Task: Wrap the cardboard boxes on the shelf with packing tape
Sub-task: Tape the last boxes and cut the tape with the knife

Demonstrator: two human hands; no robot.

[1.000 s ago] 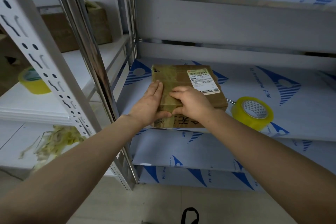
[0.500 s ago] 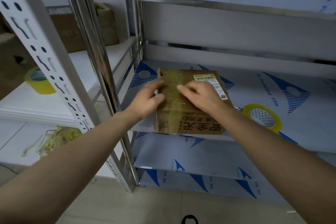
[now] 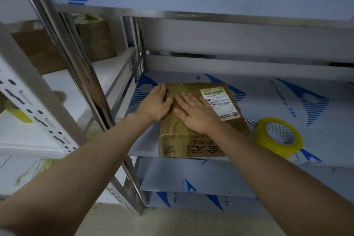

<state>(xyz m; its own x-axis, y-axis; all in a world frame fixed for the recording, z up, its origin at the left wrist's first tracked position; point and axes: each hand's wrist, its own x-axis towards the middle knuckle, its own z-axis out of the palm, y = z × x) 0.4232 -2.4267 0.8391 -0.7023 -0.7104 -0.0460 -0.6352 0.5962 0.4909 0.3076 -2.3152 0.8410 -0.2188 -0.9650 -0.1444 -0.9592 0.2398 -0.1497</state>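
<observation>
A flat brown cardboard box (image 3: 179, 140) with a white shipping label and shiny tape across its top lies at the front edge of the middle shelf (image 3: 316, 113). My left hand (image 3: 156, 104) lies flat on the box's top left part, fingers spread. My right hand (image 3: 197, 113) presses flat on the top beside it, partly covering the label's left edge. Neither hand holds anything. A yellowish roll of packing tape (image 3: 278, 137) lies on the shelf just right of the box.
Steel uprights (image 3: 80, 74) stand left of the box. On the neighbouring left rack sit other cardboard boxes (image 3: 95, 42) and a second yellow tape roll (image 3: 16, 112). Another shelf board (image 3: 191, 2) hangs close overhead. Tape scraps lie on the lower left shelf.
Both hands have gone from gripping the box's near left corner to lying flat and spread on its top, further back. The box now lies flat on the shelf.
</observation>
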